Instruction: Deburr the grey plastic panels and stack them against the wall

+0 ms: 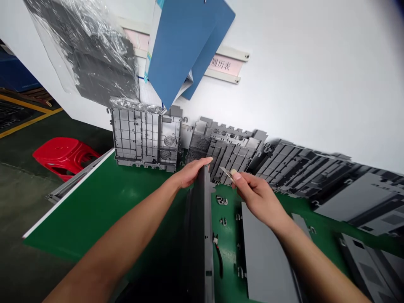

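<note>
Your right hand (251,187) pinches a small blade (226,171), tip facing ten o'clock — near your left hand (193,171) on the grey panel (200,235) at six o'clock. I can't tell if that hand grips — one slip could cut it.

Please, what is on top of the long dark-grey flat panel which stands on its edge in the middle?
The person's bare left hand lies over the far upper end of the panel. What the hand covers there cannot be seen.
</note>
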`<state>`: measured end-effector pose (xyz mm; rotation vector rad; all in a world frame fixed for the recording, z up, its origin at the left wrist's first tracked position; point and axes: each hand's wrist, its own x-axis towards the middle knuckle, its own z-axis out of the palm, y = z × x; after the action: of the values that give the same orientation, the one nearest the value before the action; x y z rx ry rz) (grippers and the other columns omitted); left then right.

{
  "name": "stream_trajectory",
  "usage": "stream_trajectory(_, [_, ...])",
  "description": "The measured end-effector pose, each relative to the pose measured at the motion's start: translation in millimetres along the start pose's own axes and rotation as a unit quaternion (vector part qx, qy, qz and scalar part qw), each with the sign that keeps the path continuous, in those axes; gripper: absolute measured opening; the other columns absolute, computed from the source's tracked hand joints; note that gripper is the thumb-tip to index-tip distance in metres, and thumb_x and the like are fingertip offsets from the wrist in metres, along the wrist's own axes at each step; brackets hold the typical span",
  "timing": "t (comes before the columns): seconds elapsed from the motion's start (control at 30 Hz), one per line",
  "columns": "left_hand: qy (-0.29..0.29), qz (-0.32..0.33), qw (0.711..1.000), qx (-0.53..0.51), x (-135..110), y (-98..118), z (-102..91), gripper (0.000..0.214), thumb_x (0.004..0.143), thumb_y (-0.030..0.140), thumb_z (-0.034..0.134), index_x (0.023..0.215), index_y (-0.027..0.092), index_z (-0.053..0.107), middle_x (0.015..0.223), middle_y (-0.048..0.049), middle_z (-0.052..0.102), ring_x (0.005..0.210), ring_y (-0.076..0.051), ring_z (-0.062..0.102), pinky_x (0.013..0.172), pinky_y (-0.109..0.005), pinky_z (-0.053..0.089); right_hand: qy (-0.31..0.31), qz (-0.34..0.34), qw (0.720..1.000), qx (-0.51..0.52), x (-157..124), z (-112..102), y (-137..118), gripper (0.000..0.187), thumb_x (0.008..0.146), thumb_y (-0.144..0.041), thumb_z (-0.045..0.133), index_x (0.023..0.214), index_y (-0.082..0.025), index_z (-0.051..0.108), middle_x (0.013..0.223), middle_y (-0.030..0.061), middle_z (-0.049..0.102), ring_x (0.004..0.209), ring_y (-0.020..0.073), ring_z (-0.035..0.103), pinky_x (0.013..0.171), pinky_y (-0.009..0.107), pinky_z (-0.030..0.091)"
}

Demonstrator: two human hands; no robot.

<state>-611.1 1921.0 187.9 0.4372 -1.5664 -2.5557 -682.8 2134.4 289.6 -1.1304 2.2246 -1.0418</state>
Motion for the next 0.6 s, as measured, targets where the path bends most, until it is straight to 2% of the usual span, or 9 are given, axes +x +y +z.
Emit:
stream_trajectory(0.07, [-0.043,0.031,0.997,0.054,-10,7,-3.7,0.049,0.083,0.067,0.070,0.079,0.019,0.066,0.081,-0.0041,0.064,0.076,-0.017,0.058,0.073,-0.030,0.049,0.009,0.040,0.995,0.093,-8,7,20,0.053,0.098,-0.071,0.053,0.077,-0.022,0.052,0.063,-0.0064,0.034,0.058,0.0115,0.029,0.053,0.028,0.021])
stream_trajectory(0.13, [-0.077,0.062,0.988,0.119,-20,16,-7.7,0.043,0.078,0.057,0.081,0.100,0.021,0.071,0.103,-0.0058,0.068,0.093,-0.018,0.060,0.083,-0.030,0.049,0.009,0.088,0.980,0.177,-19,16,40,0.053,0.096,-0.072,0.055,0.079,-0.022,0.052,0.060,-0.0076,0.033,0.055,0.0105,0.026,0.051,0.028,0.017])
stream_trajectory(0.2, [-0.102,0.065,0.980,0.160,-28,25,-10.7,0.055,0.071,0.045,0.090,0.119,0.027,0.068,0.121,-0.0053,0.064,0.105,-0.019,0.059,0.091,-0.031,0.049,0.014,0.137,0.960,0.243,-33,26,57,0.053,0.094,-0.073,0.057,0.081,-0.022,0.054,0.058,-0.0085,0.032,0.053,0.0095,0.024,0.050,0.027,0.015])
stream_trajectory(0.3, [-0.119,0.044,0.975,0.181,-28,35,-11.8,0.045,0.077,0.048,0.084,0.114,0.025,0.071,0.118,-0.0073,0.068,0.109,-0.022,0.062,0.099,-0.037,0.048,0.058,0.203,0.921,0.328,-55,40,76,0.055,0.088,-0.074,0.065,0.079,-0.021,0.054,0.057,-0.0092,0.031,0.051,0.0080,0.021,0.049,0.024,0.014])
stream_trajectory(0.37, [-0.074,0.034,0.983,0.166,-26,40,-9.5,0.042,0.088,0.060,0.068,0.101,0.020,0.073,0.106,-0.0110,0.073,0.111,-0.027,0.065,0.105,-0.042,0.046,0.096,0.244,0.890,0.374,-70,47,87,0.054,0.082,-0.073,0.072,0.079,-0.021,0.057,0.056,-0.0090,0.033,0.049,0.0071,0.024,0.047,0.023,0.017])
stream_trajectory(0.43, [0.035,0.046,0.983,0.176,-32,43,-3.6,0.054,0.094,0.068,0.050,0.098,0.020,0.074,0.109,-0.0147,0.075,0.116,-0.032,0.066,0.110,-0.048,0.045,0.142,0.287,0.856,0.407,-87,53,98,0.052,0.076,-0.071,0.080,0.079,-0.023,0.061,0.059,-0.0065,0.044,0.049,0.0078,0.037,0.045,0.021,0.028])
stream_trajectory(0.5, [0.113,0.119,0.950,0.267,-49,45,6.6,0.055,0.096,0.068,0.044,0.111,0.025,0.075,0.128,-0.0137,0.072,0.129,-0.034,0.061,0.119,-0.052,0.037,0.189,0.331,0.825,0.418,-105,57,110,0.048,0.073,-0.071,0.082,0.082,-0.027,0.066,0.072,-0.0011,0.061,0.060,0.0141,0.060,0.048,0.025,0.045])
stream_trajectory(0.53, [0.104,0.173,0.918,0.340,-62,44,12.9,0.051,0.097,0.065,0.046,0.123,0.030,0.073,0.141,-0.0104,0.068,0.139,-0.033,0.054,0.125,-0.053,0.028,0.211,0.349,0.816,0.410,-114,58,115,0.046,0.074,-0.073,0.079,0.084,-0.030,0.069,0.081,0.0013,0.068,0.068,0.0192,0.068,0.051,0.030,0.052])
stream_trajectory(0.6, [-0.045,0.261,0.836,0.481,-90,43,26.1,0.052,0.093,0.062,0.058,0.138,0.037,0.067,0.151,-0.0067,0.062,0.151,-0.034,0.043,0.132,-0.055,-0.001,0.245,0.362,0.822,0.365,-133,59,121,0.044,0.076,-0.077,0.072,0.085,-0.034,0.071,0.091,0.0042,0.075,0.082,0.0288,0.077,0.053,0.038,0.060])
